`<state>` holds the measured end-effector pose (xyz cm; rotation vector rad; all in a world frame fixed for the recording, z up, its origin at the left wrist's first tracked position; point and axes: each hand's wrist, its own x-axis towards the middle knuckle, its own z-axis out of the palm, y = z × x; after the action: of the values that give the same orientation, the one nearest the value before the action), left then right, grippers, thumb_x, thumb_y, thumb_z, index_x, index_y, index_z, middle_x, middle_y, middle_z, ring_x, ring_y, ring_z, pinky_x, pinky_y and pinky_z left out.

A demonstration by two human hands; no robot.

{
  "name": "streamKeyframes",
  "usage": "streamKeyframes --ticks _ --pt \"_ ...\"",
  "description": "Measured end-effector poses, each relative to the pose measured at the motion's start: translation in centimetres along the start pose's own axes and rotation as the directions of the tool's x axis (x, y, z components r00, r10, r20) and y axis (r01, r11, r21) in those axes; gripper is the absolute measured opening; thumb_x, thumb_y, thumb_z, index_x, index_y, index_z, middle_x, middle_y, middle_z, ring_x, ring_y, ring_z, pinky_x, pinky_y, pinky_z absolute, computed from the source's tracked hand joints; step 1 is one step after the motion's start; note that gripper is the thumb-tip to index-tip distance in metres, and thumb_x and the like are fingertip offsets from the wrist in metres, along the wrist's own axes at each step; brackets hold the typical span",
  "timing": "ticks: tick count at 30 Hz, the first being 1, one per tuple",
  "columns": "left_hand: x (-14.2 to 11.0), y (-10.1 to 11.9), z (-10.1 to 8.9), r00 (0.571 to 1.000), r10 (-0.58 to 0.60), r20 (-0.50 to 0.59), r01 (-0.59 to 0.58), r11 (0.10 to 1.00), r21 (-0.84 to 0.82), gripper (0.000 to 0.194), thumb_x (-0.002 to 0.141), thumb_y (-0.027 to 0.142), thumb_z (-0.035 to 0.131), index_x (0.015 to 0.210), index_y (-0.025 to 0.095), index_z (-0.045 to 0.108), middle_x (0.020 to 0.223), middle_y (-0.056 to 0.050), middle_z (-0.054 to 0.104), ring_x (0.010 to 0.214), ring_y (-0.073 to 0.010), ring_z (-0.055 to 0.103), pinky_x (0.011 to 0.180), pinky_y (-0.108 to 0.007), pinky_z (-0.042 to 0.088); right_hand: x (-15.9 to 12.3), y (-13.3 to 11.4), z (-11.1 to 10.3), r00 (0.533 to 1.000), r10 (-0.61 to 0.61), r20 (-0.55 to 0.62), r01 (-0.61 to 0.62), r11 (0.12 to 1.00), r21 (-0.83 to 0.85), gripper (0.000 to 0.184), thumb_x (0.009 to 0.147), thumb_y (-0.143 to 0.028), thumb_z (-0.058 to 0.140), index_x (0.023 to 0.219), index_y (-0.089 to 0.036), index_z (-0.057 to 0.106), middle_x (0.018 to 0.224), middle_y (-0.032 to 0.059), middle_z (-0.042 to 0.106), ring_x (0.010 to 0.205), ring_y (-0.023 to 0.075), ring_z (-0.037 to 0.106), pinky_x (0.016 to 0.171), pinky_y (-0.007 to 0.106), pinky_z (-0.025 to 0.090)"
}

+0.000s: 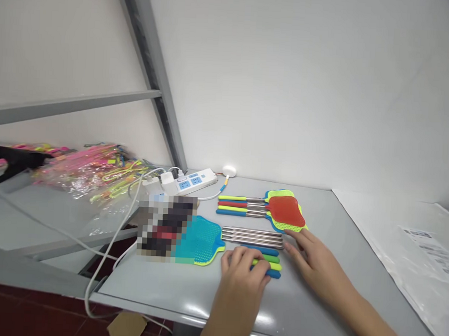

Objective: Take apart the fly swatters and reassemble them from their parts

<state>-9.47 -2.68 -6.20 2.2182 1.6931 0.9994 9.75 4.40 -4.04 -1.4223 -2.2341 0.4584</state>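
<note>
Two groups of fly swatters lie on the grey table [331,213]. The near group [205,241] has blue and green mesh heads pointing left, steel rods and coloured grips. My left hand [241,279] rests on those grips, fingers curled over the blue, green and yellow handles [268,258]. My right hand [315,263] lies flat beside the grips, fingers stretched toward the far group [278,210], whose red, yellow and blue heads point right. Its fingertips reach the edge of those heads.
A white power strip [189,181] with plugs and cables sits at the back, next to a small white round object [229,170]. Clear bags of colourful swatters [92,168] lie on a shelf to the left. A plastic sheet [412,243] covers the table's right side. A blurred patch [164,227] hides something.
</note>
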Motion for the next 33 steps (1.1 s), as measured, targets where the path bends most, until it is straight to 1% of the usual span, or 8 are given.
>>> streamKeyframes --ticks 4,7,10,13,19,26,28,33 --pt "-0.3 -0.7 1.3 0.996 0.051 -0.073 -0.049 0.998 0.029 0.014 0.08 0.015 0.071 0.089 0.024 0.064 0.101 -0.002 0.065 0.094 -0.0227 0.053 0.086 -0.044 0.034 4.3 -1.6 -0.9 0.979 -0.197 -0.047 0.187 0.968 -0.17 0.034 0.101 -0.037 0.036 0.113 -0.022 0.064 0.097 0.0084 0.06 0.084 0.0217 0.06 0.071 0.035 0.05" --pt "-0.5 -0.8 1.5 0.992 0.076 -0.101 -0.072 0.997 0.042 0.017 0.077 0.02 0.077 0.087 0.023 0.063 0.099 -0.001 0.064 0.092 -0.0213 0.053 0.084 -0.042 0.035 8.4 -2.4 0.0 0.948 -0.315 0.046 0.312 0.887 -0.341 0.029 0.099 -0.031 0.04 0.109 -0.021 0.065 0.099 0.0092 0.058 0.087 0.0224 0.058 0.071 0.035 0.047" --pt "-0.7 -0.4 0.8 0.997 0.051 -0.064 -0.051 0.999 0.01 0.019 0.079 0.025 0.077 0.091 0.022 0.062 0.103 -0.001 0.064 0.095 -0.0216 0.053 0.087 -0.043 0.034 11.4 -2.3 1.7 0.928 -0.344 0.144 0.372 0.827 -0.421 0.021 0.095 -0.029 0.05 0.103 -0.022 0.068 0.099 0.0087 0.059 0.087 0.024 0.056 0.071 0.036 0.044" --pt "-0.9 -0.1 0.2 0.999 0.029 -0.046 -0.031 0.999 -0.038 0.021 0.081 0.033 0.075 0.093 0.022 0.061 0.104 -0.002 0.063 0.098 -0.0226 0.052 0.09 -0.045 0.034 12.7 -1.6 3.2 0.921 -0.344 0.18 0.389 0.825 -0.41 0.019 0.095 -0.028 0.05 0.1 -0.021 0.068 0.096 0.0081 0.06 0.088 0.0248 0.056 0.072 0.037 0.041" --pt "-1.0 -0.2 0.3 0.999 0.026 -0.046 -0.03 0.997 -0.075 0.024 0.082 0.039 0.073 0.093 0.021 0.062 0.103 -0.003 0.063 0.098 -0.0233 0.053 0.091 -0.045 0.035 13.4 -0.8 3.2 0.921 -0.326 0.214 0.387 0.832 -0.398 0.019 0.094 -0.03 0.046 0.089 -0.018 0.061 0.097 0.0095 0.062 0.09 0.0256 0.056 0.075 0.038 0.039" --pt "-0.7 0.7 -1.1 0.996 0.006 -0.09 -0.021 0.986 -0.167 0.013 0.091 0.03 0.059 0.101 0.023 0.061 0.112 -0.005 0.061 0.102 -0.0244 0.052 0.095 -0.049 0.036 10.5 -2.6 -0.5 0.957 -0.256 0.138 0.29 0.872 -0.394 0.028 0.101 -0.035 0.029 0.094 -0.022 0.053 0.077 0.005 0.065 0.076 0.0245 0.058 0.073 0.037 0.039" --pt "-0.8 0.8 -1.5 0.988 -0.02 -0.153 -0.012 0.98 -0.2 0.021 0.093 0.026 0.055 0.113 0.024 0.058 0.122 -0.009 0.056 0.109 -0.0263 0.051 0.095 -0.048 0.039 8.2 -2.7 -2.3 0.974 -0.193 0.115 0.223 0.905 -0.362 0.029 0.101 -0.043 0.031 0.098 -0.024 0.053 0.076 0.0042 0.066 0.077 0.0257 0.059 0.068 0.036 0.04" --pt "-1.1 1.0 -2.0 0.911 -0.074 -0.406 -0.043 0.961 -0.273 0.051 0.091 0.018 0.054 0.139 0.022 0.038 0.14 -0.017 0.04 0.131 -0.0293 0.038 0.103 -0.048 0.037 0.3 -1.7 -6.2 0.953 -0.122 0.277 0.21 0.925 -0.315 0.032 0.096 -0.052 0.041 0.1 -0.031 0.064 0.084 0.0046 0.069 0.072 0.0249 0.059 0.062 0.036 0.043"
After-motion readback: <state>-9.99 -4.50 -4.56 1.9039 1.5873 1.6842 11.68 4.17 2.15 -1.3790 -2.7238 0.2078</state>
